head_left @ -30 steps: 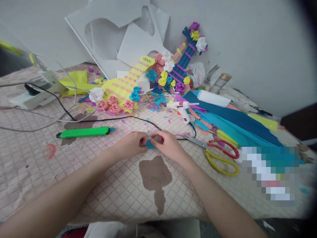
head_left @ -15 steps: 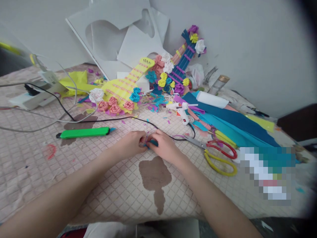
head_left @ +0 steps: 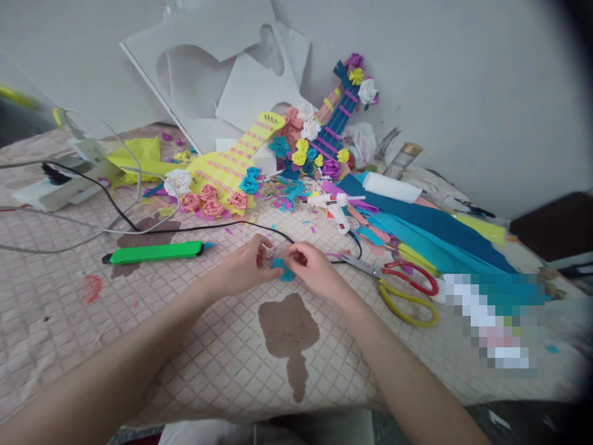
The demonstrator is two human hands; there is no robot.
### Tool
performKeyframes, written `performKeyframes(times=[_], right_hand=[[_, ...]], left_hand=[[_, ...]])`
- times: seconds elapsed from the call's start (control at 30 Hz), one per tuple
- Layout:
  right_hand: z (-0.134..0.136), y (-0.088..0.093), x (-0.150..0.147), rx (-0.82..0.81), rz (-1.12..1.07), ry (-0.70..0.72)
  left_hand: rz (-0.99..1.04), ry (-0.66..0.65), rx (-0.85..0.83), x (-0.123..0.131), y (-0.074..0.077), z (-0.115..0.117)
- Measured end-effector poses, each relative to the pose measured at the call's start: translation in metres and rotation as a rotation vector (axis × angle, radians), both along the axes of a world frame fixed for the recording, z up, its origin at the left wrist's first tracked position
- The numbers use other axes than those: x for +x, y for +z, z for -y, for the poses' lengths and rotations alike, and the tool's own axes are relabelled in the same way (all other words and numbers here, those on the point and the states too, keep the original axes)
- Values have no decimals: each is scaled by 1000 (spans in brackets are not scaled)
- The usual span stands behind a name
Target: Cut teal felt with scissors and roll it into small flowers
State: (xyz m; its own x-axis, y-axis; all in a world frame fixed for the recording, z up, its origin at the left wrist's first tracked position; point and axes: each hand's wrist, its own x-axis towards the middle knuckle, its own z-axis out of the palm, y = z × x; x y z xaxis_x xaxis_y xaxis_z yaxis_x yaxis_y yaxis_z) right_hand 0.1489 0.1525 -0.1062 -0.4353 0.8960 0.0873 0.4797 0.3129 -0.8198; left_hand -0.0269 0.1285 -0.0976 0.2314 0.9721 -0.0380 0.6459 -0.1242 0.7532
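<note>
A small piece of bright blue crepe paper (head_left: 286, 274) lies between my two hands, just above the quilted cloth. My right hand (head_left: 315, 267) pinches it between thumb and fingers. With thumb and fingers apart, my left hand (head_left: 245, 266) is at its left side; the thumb tip is at the paper's edge. Scissors (head_left: 375, 270) with one red and one yellow handle lie right of my right hand. To the left of my hands rests a green utility knife (head_left: 155, 252). A white hot glue gun (head_left: 337, 210) lies beyond my right hand.
Behind stand a yellow paper guitar (head_left: 227, 164) with paper flowers and a blue guitar (head_left: 340, 127). White cut boards (head_left: 250, 86) lean on the wall. Folded blue paper (head_left: 417, 222) lies at right, a power strip (head_left: 55, 185) at left. A black cable (head_left: 204, 225) crosses the table.
My left hand has loosened its closed grasp and spread its fingers. More of the blue paper now shows, still in my right hand's pinch. The view has shifted slightly.
</note>
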Motion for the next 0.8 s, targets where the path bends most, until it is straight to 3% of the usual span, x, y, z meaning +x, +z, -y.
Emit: performKeyframes(times=[0.13, 0.27, 0.5, 0.7, 0.8], right_hand=[[2, 6, 5, -314, -368, -113], [6, 9, 2, -465, -512, -184], [3, 1, 2, -435, -483, -115], [3, -1, 7, -408, -417, -148], [7, 1, 10, -397, -348, -100]], left_hand=[[178, -112, -40, 3, 1, -1], [209, -121, -62, 7, 5, -1], [285, -213, -197, 7, 3, 0], [265, -118, -216, 6, 3, -2], [265, -112, -202, 4, 1, -5]])
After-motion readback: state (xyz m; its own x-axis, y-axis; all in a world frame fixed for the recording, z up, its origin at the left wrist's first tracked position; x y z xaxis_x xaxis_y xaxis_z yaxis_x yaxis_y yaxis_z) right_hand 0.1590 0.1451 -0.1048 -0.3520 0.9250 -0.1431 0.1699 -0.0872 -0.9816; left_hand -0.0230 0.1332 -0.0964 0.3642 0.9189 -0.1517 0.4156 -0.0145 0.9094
